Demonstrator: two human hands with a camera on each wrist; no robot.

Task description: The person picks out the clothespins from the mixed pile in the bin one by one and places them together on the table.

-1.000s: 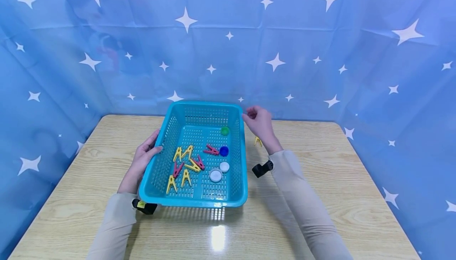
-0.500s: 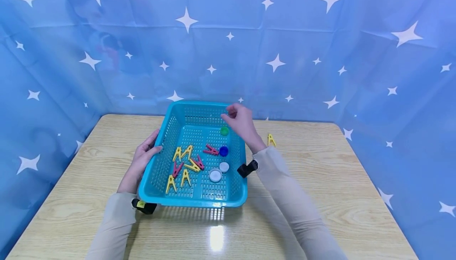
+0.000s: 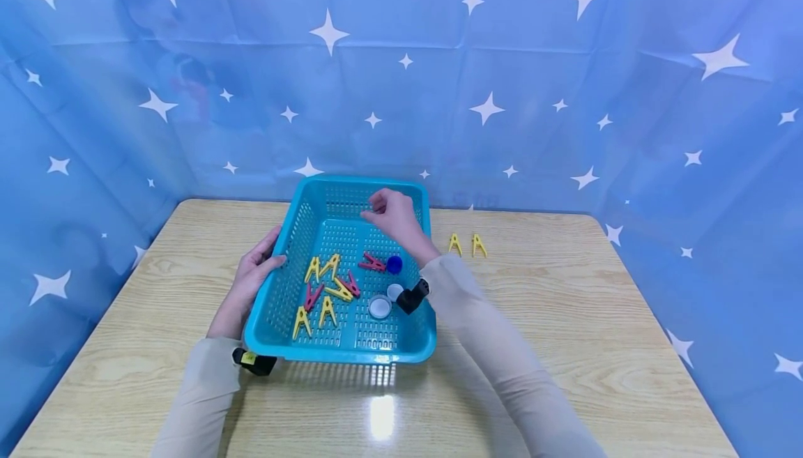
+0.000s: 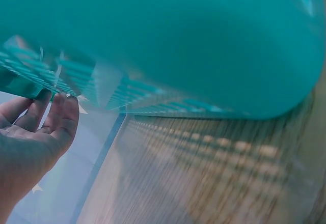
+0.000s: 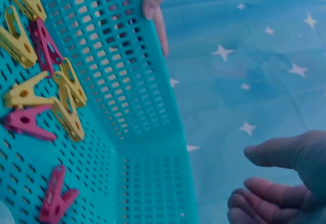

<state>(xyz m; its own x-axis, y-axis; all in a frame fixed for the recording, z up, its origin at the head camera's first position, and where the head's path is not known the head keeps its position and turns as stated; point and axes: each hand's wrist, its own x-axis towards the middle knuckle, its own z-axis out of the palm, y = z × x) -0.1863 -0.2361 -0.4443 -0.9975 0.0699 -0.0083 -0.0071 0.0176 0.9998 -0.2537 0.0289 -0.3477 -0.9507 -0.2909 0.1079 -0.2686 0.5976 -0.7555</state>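
Observation:
My left hand [image 3: 251, 273] grips the left rim of a blue-green plastic basket [image 3: 339, 355], thumb over the edge; the left wrist view has its fingers [image 4: 66, 117] against the outer wall. Over the basket's back right part hovers my right hand [image 3: 398, 221], thumb and fingers apart with nothing between them in the right wrist view. Several yellow clothespins [image 3: 327, 311] and red clothespins [image 3: 373, 263] lie inside, mostly on the left. Along the right are a blue bottle cap [image 3: 394, 265] and two white caps [image 3: 379, 307]. The right hand and forearm hide the green cap.
On the wooden table [image 3: 564, 318], right of the basket, two yellow clothespins [image 3: 467, 245] lie side by side. A blue curtain with white stars [image 3: 401, 95] hangs behind the table and along its sides.
My right hand has moved left from beside the basket's right rim to above its inside, uncovering both yellow clothespins on the table and covering the green cap. The left hand stays put.

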